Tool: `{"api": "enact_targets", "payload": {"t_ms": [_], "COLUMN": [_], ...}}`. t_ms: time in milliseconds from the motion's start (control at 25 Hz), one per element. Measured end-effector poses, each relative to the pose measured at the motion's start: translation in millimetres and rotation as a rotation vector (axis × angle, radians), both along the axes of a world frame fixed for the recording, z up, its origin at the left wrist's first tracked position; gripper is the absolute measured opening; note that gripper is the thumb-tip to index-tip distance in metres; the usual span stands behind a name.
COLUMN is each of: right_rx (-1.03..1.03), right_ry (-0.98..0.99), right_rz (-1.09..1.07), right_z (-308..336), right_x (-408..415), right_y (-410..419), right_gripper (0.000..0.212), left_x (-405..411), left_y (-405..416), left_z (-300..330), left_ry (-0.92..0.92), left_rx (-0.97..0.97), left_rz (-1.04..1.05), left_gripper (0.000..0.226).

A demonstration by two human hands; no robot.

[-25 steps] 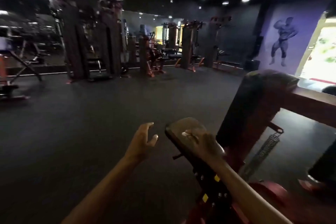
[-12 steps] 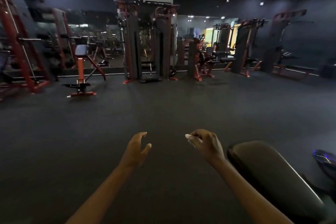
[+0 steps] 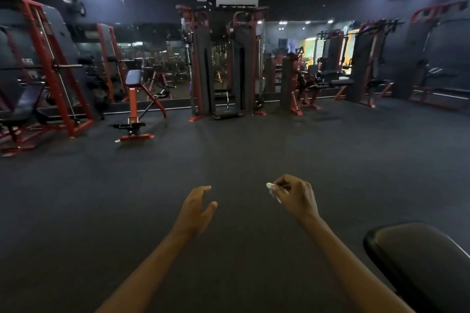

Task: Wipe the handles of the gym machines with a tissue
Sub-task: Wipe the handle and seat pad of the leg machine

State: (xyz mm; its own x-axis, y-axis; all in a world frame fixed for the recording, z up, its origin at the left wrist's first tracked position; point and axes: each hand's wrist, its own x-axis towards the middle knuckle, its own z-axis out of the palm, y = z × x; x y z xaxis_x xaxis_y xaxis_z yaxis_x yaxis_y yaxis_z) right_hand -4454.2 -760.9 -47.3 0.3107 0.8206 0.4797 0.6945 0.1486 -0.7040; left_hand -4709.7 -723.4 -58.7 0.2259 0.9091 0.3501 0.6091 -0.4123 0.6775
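1. Two bare hands are held out over the dark floor, touching no machine; this looks like the stretch between one handle and another, not a wipe in progress.
2. Right hand: its fingers are pinched together on a small crumpled white tissue, which pokes out toward the left hand.
3. Left hand: fingers apart and loosely curled, holding nothing.
4. A black padded rest sits low on the right, just beside the right forearm but not touching the hand.
5. Candidate machines stand well apart across the floor: a tall cable station straight ahead, a red bench to its left, a red rack at far left. Their handles are too dim and small to pick out.
6. Next move, as I judge it: walk to one machine, find its grip, steady the frame with the free hand if needed, and wrap the tissue round the handle to rub along it.
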Motion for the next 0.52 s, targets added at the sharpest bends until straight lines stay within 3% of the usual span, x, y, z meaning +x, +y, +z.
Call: {"api": "enact_targets", "payload": {"t_ms": [280,520], "right_rx": [-0.010,0.031], "right_ry": [0.007,0.027], "right_rz": [-0.028,-0.117], "right_z": [3.8,2.3], "right_x": [27.1,96.4], "right_y": [83.4,199.9], "right_gripper": [0.021,0.021], "left_x": [48.9,144.4], "left_y": [88.2,233.3], "left_z": [-2.1,1.6], "left_ry": [-0.022,-0.019], "left_rx": [-0.015,0.004], "left_rz": [-0.058,-0.214], "left_gripper": [0.044,0.044]}}
